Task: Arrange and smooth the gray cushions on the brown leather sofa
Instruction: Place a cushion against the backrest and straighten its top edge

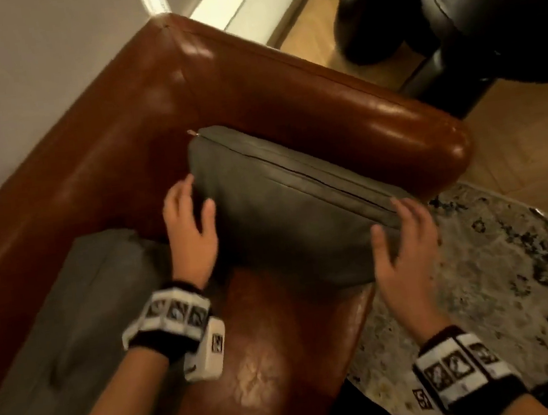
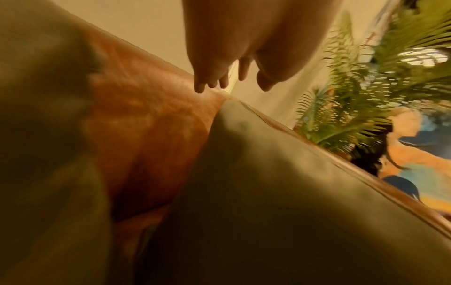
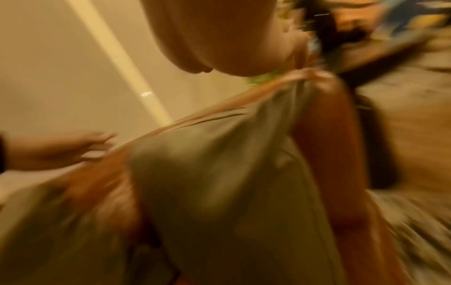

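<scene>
One gray cushion (image 1: 294, 211) stands on edge against the armrest of the brown leather sofa (image 1: 340, 113), zipper seam up. My left hand (image 1: 191, 221) lies at its left end, fingers straight, thumb on the cushion's face. My right hand (image 1: 403, 232) cups the near right corner with spread fingers. A second gray cushion (image 1: 82, 317) leans on the backrest to the left. In the left wrist view my left hand (image 2: 231, 57) hovers with straight fingers above the cushion (image 2: 256, 192). The blurred right wrist view shows the cushion (image 3: 219, 173) and my left hand (image 3: 61, 150) beyond it.
A black leather armchair (image 1: 466, 11) stands past the armrest on the wooden floor (image 1: 516, 143). A mottled rug (image 1: 497, 266) lies right of the sofa seat (image 1: 250, 365). A wall (image 1: 24, 65) runs behind the backrest. A leafy plant (image 2: 366, 86) stands beyond the sofa.
</scene>
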A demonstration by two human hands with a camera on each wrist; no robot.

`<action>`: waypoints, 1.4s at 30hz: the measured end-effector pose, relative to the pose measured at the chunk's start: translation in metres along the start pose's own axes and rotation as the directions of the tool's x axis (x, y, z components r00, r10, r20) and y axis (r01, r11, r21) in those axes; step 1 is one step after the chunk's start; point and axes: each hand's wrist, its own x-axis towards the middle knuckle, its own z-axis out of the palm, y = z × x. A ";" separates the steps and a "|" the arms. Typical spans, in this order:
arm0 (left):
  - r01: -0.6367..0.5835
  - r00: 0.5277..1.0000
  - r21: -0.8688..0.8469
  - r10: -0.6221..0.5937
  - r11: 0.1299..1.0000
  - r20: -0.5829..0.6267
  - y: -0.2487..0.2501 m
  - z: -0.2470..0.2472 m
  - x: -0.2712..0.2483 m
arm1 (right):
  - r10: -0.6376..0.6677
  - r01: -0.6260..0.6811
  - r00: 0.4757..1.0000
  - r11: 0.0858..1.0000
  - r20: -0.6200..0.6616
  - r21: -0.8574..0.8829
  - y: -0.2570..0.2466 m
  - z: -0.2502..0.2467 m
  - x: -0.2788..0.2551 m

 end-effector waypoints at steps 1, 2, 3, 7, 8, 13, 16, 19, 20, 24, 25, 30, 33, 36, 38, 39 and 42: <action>-0.039 0.999 0.027 0.040 0.999 -0.006 -0.010 -0.006 -0.032 | -0.181 0.181 0.980 0.983 0.086 0.003 -0.018 0.010 -0.008; -0.066 0.998 0.086 0.067 0.994 -0.009 -0.020 -0.012 -0.065 | -0.328 0.329 0.927 0.944 0.181 0.027 -0.032 0.024 -0.016; -0.075 0.997 0.155 0.076 0.985 -0.003 -0.031 -0.016 -0.095 | -0.429 0.433 0.861 0.900 0.272 0.050 -0.044 0.037 -0.023; 0.202 0.978 0.369 -0.167 0.907 -0.125 -0.075 -0.060 -0.202 | -0.683 0.763 0.424 0.623 0.595 0.171 -0.106 0.097 -0.058; 0.286 0.957 0.406 -0.234 0.868 -0.173 -0.083 -0.072 -0.221 | -0.712 0.841 0.296 0.511 0.636 0.181 -0.120 0.110 -0.065; 0.568 0.818 0.496 -0.514 0.656 -0.258 -0.130 -0.108 -0.253 | -0.611 0.989 -0.142 -0.048 0.779 0.142 -0.177 0.170 -0.081; 0.562 0.794 0.575 -0.582 0.595 -0.174 -0.154 -0.110 -0.239 | -0.468 0.979 -0.176 -0.176 0.866 0.104 -0.184 0.200 -0.077; 0.611 0.755 0.541 -0.630 0.578 -0.180 -0.184 -0.122 -0.214 | -0.462 0.974 -0.144 -0.222 0.875 0.044 -0.192 0.236 -0.079; 0.619 0.745 0.543 -0.642 0.568 -0.178 -0.194 -0.128 -0.206 | -0.488 0.973 -0.141 -0.227 0.861 0.031 -0.197 0.249 -0.078; 0.582 0.724 0.602 -0.686 0.546 -0.078 -0.225 -0.145 -0.174 | -0.508 0.972 -0.163 -0.230 0.846 0.049 -0.217 0.289 -0.072; 0.570 0.727 0.605 -0.684 0.556 -0.057 -0.229 -0.146 -0.170 | -0.495 0.972 -0.170 -0.227 0.852 0.063 -0.218 0.295 -0.071; 0.529 0.786 0.612 -0.612 0.587 -0.093 -0.245 -0.141 -0.167 | -0.506 0.970 -0.178 -0.233 0.844 0.066 -0.219 0.306 -0.073; 0.487 0.842 0.689 -0.498 0.537 -0.207 -0.254 -0.135 -0.176 | -0.613 0.966 -0.213 -0.248 0.761 0.070 -0.213 0.298 -0.070; 0.479 0.878 0.685 -0.302 0.549 -0.372 -0.240 -0.112 -0.202 | -0.663 0.882 -0.457 -0.421 0.593 0.209 -0.164 0.272 -0.082; 0.475 0.873 0.642 -0.228 0.602 -0.432 -0.216 -0.081 -0.229 | -0.538 0.752 -0.642 -0.580 0.546 0.313 -0.130 0.266 -0.091; 0.441 0.882 0.642 -0.173 0.628 -0.437 -0.205 -0.060 -0.243 | -0.475 0.725 -0.667 -0.591 0.574 0.353 -0.123 0.272 -0.092; 0.341 0.939 0.729 -0.181 0.594 -0.293 -0.200 -0.023 -0.262 | -0.435 0.739 -0.647 -0.560 0.627 0.374 -0.135 0.310 -0.089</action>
